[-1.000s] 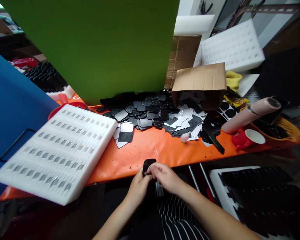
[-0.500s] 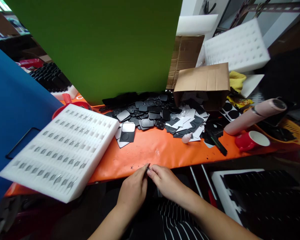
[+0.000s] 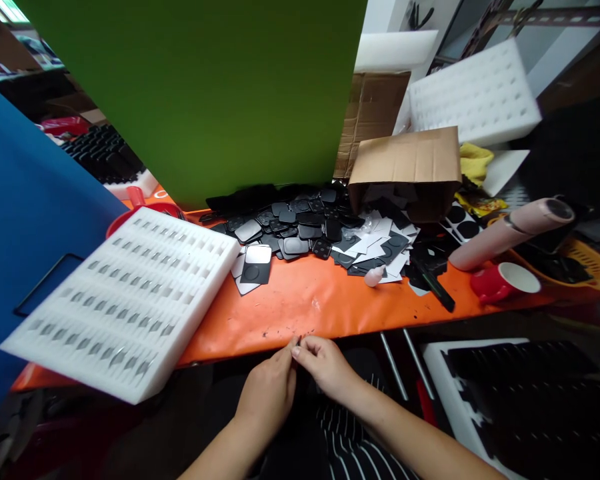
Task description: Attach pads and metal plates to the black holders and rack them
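Observation:
My left hand (image 3: 270,390) and my right hand (image 3: 321,363) meet fingertip to fingertip just below the front edge of the orange table (image 3: 300,307). Both are closed in a pinch on a small dark piece that is almost wholly hidden between the fingers. A heap of black square pieces (image 3: 293,223) lies at the back of the table under the green board (image 3: 200,93). The white foam tray (image 3: 125,300) with rows of slots lies tilted at the left, overhanging the table edge.
An open cardboard box (image 3: 407,170) lies on its side at the back right, with white and black backing papers (image 3: 380,247) spilled before it. A pink roll (image 3: 510,230), a red cup (image 3: 500,280) and an orange basket (image 3: 580,260) stand at right. A blue board (image 3: 25,220) is at left.
The black piece stood up above my fingers one second ago; now it is turned edge-on and hidden in the pinch. Both hands have dropped slightly toward me.

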Action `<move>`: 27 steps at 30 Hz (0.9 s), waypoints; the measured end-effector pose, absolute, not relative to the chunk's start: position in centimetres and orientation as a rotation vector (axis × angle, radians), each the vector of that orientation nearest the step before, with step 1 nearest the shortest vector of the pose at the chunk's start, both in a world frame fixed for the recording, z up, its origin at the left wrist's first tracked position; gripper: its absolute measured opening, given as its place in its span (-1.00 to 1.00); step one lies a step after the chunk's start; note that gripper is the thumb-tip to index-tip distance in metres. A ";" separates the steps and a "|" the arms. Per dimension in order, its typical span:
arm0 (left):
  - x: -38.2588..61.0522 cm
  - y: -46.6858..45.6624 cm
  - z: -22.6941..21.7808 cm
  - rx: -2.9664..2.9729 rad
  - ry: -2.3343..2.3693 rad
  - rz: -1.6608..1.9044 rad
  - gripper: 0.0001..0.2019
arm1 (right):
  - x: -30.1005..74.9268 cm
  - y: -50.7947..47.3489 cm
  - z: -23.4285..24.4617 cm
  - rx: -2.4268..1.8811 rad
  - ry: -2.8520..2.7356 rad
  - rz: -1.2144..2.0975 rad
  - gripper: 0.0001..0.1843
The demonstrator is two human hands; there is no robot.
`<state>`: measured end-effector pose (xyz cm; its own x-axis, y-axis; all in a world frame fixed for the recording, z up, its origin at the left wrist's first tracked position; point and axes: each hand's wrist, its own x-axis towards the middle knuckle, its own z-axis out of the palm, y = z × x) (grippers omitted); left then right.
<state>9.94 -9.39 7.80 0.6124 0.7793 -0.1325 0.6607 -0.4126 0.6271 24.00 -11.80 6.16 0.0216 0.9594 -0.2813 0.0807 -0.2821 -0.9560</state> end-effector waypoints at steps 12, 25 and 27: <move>9.7 -6.9 7.0 1.205 1.160 0.622 -0.79 | 25.1 -10.4 7.3 -1.216 -0.719 1.843 -0.65; 8.4 -8.6 10.6 2.042 0.941 0.470 -0.62 | 25.4 -11.5 8.9 -0.986 -0.387 2.144 -0.71; 8.4 -8.8 10.7 2.061 0.942 0.469 -0.61 | 25.1 -11.6 8.8 -1.005 -0.354 2.107 -0.72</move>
<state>8.39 -8.77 10.68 0.6531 0.7573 0.0034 0.4588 -0.3992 0.7938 25.08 -11.57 8.82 -0.4007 0.7372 -0.5441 -0.5191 -0.6720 -0.5282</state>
